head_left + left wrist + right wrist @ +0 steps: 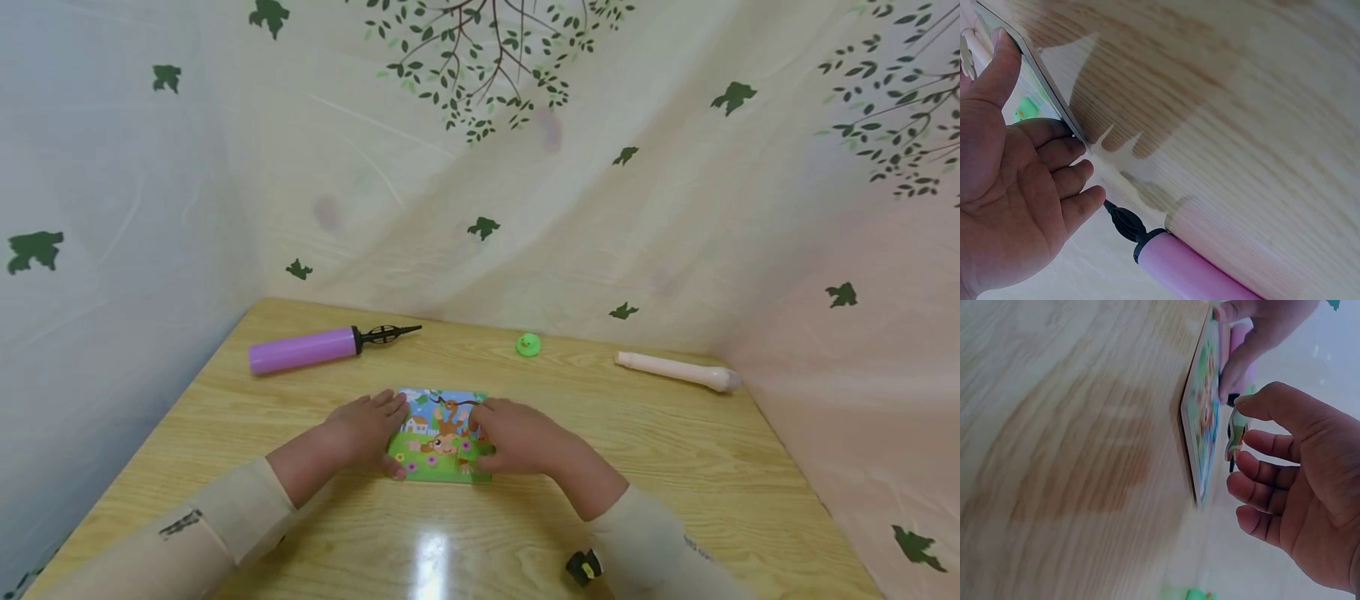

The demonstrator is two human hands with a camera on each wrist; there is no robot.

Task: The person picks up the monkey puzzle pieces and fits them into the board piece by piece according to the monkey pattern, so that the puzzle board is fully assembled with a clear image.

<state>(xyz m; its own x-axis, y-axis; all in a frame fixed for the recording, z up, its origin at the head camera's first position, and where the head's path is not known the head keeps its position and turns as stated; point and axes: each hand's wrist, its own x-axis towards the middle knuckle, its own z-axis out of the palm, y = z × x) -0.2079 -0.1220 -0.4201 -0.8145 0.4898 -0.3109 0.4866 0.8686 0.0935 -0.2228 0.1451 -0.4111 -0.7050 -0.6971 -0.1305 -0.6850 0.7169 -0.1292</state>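
Observation:
A picture puzzle with a monkey, a small house and flowers lies flat on the wooden table. At its left edge rests my left hand, fingers fairly straight; the left wrist view shows its thumb touching the puzzle's border. My right hand is over the puzzle's right side and hides part of it. In the right wrist view, that hand pinches a small puzzle piece between thumb and fingers, held above the puzzle surface.
Behind the puzzle lie a purple hand pump with a black nozzle, a small green rubber duck and a pale stick-like object. A small black item is by the right sleeve. Printed cloth walls surround the table.

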